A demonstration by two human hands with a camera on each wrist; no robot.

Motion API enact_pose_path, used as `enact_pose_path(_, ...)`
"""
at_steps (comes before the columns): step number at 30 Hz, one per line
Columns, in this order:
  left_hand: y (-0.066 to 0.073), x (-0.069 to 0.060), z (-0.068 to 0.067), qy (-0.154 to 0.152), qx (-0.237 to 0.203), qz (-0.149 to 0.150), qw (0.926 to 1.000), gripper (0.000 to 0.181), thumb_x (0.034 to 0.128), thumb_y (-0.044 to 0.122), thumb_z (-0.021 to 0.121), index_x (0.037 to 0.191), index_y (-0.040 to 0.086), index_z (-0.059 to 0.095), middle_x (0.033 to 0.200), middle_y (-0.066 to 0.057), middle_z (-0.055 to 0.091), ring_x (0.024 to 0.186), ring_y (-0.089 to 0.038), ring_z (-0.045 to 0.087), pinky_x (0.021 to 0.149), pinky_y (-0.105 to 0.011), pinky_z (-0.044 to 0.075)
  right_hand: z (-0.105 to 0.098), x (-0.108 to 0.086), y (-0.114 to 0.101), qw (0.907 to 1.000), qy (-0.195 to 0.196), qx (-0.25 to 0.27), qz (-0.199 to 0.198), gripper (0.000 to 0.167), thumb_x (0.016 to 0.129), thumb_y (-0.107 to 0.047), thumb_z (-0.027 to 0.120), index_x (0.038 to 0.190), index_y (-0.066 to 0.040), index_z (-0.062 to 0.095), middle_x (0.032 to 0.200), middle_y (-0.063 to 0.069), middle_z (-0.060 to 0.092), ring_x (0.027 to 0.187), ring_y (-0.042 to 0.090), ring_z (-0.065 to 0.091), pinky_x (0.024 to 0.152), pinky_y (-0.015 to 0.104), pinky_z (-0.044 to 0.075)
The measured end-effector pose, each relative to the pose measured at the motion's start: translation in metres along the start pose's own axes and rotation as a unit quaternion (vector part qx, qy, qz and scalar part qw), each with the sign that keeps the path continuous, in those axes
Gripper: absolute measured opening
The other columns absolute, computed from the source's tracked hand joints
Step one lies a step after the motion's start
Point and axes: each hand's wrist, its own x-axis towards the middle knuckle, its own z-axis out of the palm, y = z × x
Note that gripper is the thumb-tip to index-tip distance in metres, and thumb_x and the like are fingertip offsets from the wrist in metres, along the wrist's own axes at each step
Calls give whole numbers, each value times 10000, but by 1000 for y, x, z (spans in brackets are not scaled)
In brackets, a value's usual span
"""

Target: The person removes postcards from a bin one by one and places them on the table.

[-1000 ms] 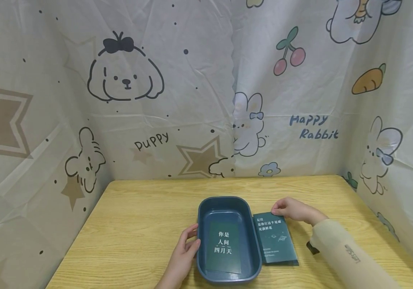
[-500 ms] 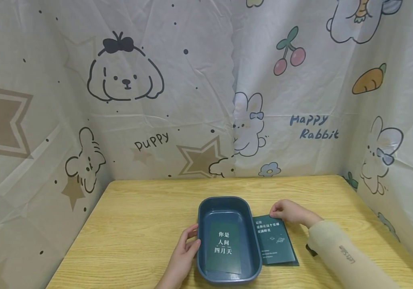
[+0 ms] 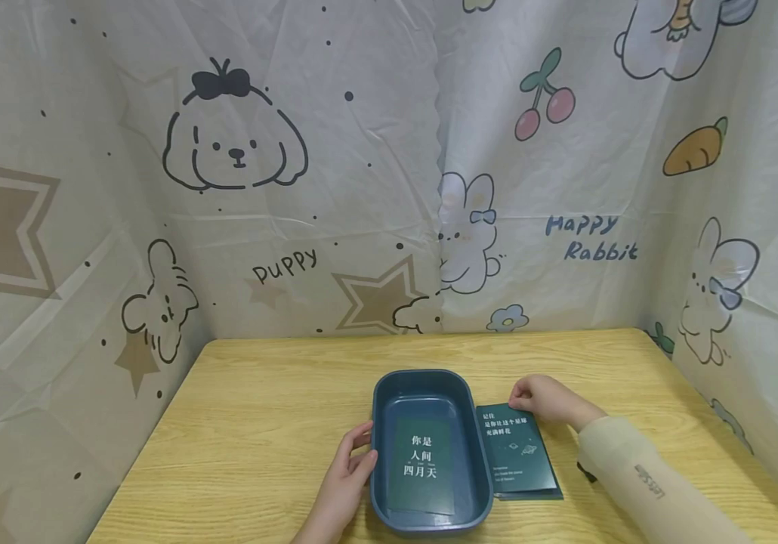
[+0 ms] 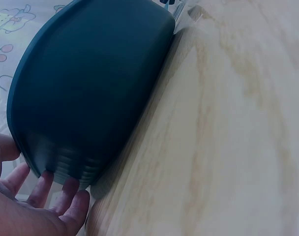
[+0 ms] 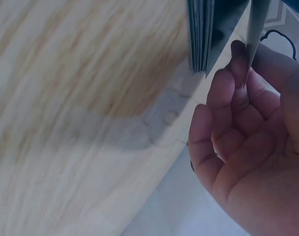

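A dark blue rectangular tray (image 3: 457, 389) stands on the table with a green card (image 3: 423, 483) lying flat in it, white lettering upwards. My left hand (image 3: 344, 476) rests on the tray's left side; in the left wrist view its fingers (image 4: 68, 194) touch the outer wall below the rim. Right of the tray, my right hand (image 3: 547, 398) pinches the far edge of another green card (image 3: 518, 449), printed with white text and planets. In the right wrist view that card (image 5: 255, 34) is tilted up, apart from the card stack (image 5: 201, 37) under it.
The wooden table (image 3: 260, 438) reaches back to a patterned cloth (image 3: 362, 189), which also hangs at both sides. Beside the right sleeve (image 3: 654, 483) a small black object (image 3: 587, 473) shows, partly hidden.
My right hand has moved slightly nearer and to the left, and the pinched card has shifted a little over the stack. The left hand and tray have not moved.
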Motion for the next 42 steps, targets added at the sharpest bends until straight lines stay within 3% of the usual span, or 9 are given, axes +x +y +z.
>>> enact_pose_path(21,1,-1,0,-20,-41,55,10000,480,1086,170,509,1548,103,398,1462,-230,461,1285,-391,591,995,-457,565,6,-2,-3,9952,484,-835,149,215,941,-197,759,787,-106,640,742,-16,598,712,147,528,687,325,468)
enact_pose_path(32,2,-2,0,-9,-28,57,10000,481,1080,173,521,1543,107,408,1463,-230,458,1288,-396,588,1006,-462,560,10,1,1,9935,566,-838,522,243,921,-235,786,784,-115,624,749,-1,581,717,166,528,685,320,444)
enact_pose_path(42,2,-2,0,-24,-34,31,10000,480,1083,182,517,1545,112,405,1464,-231,457,1293,-395,582,998,-463,563,11,2,2,9932,632,-842,502,247,916,-228,791,780,-117,616,744,1,565,715,165,522,676,318,430)
